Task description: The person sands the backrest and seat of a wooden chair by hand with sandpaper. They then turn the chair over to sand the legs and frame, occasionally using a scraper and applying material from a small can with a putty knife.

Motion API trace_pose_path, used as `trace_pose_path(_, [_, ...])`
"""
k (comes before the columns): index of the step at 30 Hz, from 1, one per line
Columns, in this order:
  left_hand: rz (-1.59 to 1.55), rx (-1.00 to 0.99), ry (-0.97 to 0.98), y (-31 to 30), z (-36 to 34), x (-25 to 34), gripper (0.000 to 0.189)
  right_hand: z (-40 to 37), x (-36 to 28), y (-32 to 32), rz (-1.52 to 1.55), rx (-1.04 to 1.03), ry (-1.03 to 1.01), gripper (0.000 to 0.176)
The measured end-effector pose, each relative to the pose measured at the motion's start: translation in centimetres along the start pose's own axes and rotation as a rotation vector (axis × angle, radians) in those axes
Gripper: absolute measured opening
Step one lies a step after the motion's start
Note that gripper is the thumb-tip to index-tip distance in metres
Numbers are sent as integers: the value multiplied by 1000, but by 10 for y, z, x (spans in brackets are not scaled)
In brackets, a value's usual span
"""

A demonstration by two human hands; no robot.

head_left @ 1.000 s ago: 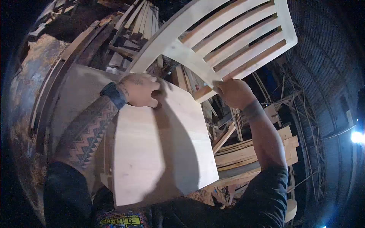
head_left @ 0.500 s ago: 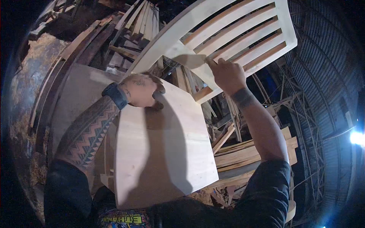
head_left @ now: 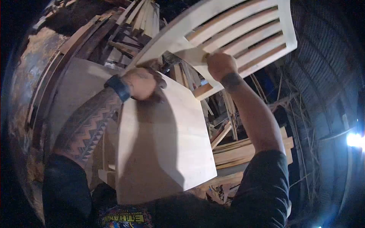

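Observation:
A pale unfinished wooden chair fills the view, its flat seat (head_left: 167, 140) toward me and its slatted backrest (head_left: 243, 34) rising at the top right. My left hand (head_left: 142, 83), with a dark band on its wrist, is closed over the far edge of the seat where the backrest post joins. My right hand (head_left: 220, 64) is up on the backrest, fingers pressed against the lower rail and the slats. What it holds, if anything, is hidden by the fingers.
Stacked planks and offcuts (head_left: 251, 148) lie to the right below the chair. More timber strips (head_left: 140, 19) lean at the top behind the backrest. A large pale board (head_left: 76, 91) sits on the left. A bright lamp (head_left: 355, 140) glares at the right edge.
My right hand has climbed from the seat-back joint up onto the backrest slats. My left hand has kept its grip on the seat edge. The chair has tipped slightly closer.

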State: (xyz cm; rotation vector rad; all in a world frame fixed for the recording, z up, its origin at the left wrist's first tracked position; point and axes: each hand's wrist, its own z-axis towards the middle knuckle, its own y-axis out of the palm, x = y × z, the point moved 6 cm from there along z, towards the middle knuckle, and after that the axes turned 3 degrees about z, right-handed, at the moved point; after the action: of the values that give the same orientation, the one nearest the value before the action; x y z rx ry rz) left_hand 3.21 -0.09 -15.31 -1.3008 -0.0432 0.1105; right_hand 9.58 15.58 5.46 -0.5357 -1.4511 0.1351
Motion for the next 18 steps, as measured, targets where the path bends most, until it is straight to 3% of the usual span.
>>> trace_pose_path(2, [-155, -21, -103, -24, -13, 2, 24, -12, -3, -10, 99, 67, -51, 41])
trace_pose_path(4, [-181, 152, -132, -16, -10, -8, 24, -16, -8, -22, 83, 119, -56, 46])
trace_pose_path(5, [-296, 102, -224, -25, -12, -4, 26, -20, -8, -18, 98, 119, -42, 49])
trace_pose_path(7, [-255, 85, -131, -12, -4, -1, 28, 11, -3, 16, 125, 84, 4, 59])
trace_pose_path(11, [-257, 51, -186, -21, -6, -3, 31, -27, -8, -18, 75, 26, 28, 36])
trace_pose_path(12, [-320, 131, -214, -29, -14, -3, 35, -33, -6, -14, 79, 77, 18, 35])
trace_pose_path(16, [-326, -44, -201, -35, -11, 3, 47, 4, -1, 20, 150, 41, 29, 57])
trace_pose_path(18, [-316, -21, -188, -30, -1, 6, 48, -6, 0, 17, 187, -1, 65, 61])
